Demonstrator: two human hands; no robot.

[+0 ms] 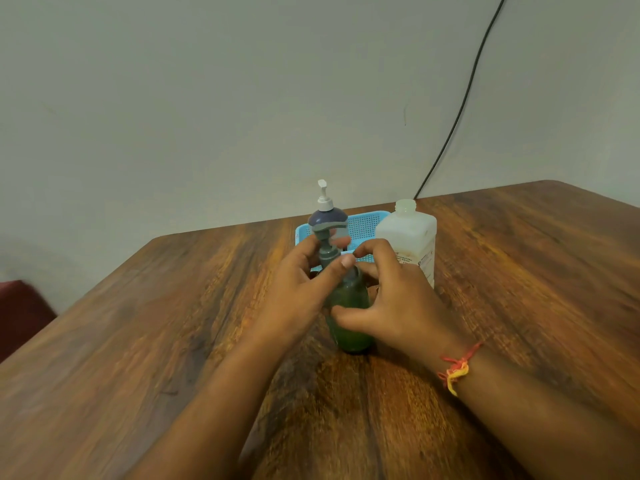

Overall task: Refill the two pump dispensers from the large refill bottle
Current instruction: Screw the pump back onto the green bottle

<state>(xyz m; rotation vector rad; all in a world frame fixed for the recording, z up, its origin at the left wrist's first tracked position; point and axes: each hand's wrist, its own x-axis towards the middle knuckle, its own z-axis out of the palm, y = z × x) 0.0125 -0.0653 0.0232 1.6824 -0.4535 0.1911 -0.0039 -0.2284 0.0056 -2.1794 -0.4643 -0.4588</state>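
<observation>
A green dispenser (350, 308) stands upright on the wooden surface (173, 323), near the middle and just in front of the other things, and both hands are on it. The left hand (299, 289) grasps the grey pump (329, 237) at the top of this bottle: its thumb lies across the front of the pump's collar and its fingers curl round the far side, under the spout. The right hand (393, 299) holds the bottle itself, with the thumb pressed on the front of the green body and the arched fingers reaching round the shoulder toward the neck. The picture is blurred here, so whether the pump is screwed tight or loose cannot be told. Behind the hands a second dispenser (327, 216), dark blue with a white pump, stands upright in a light blue basket (367, 223) at the back edge of the surface. Just to the right of the basket stands the large refill bottle (408, 237), pale and cloudy, upright, its neck uncapped; the right hand's knuckles are just in front of it. A thread band (457, 368) of red and yellow is tied round the right wrist. A black cable (464, 98) runs down the wall behind the surface, and something dark red (20, 313) shows at the left edge.
</observation>
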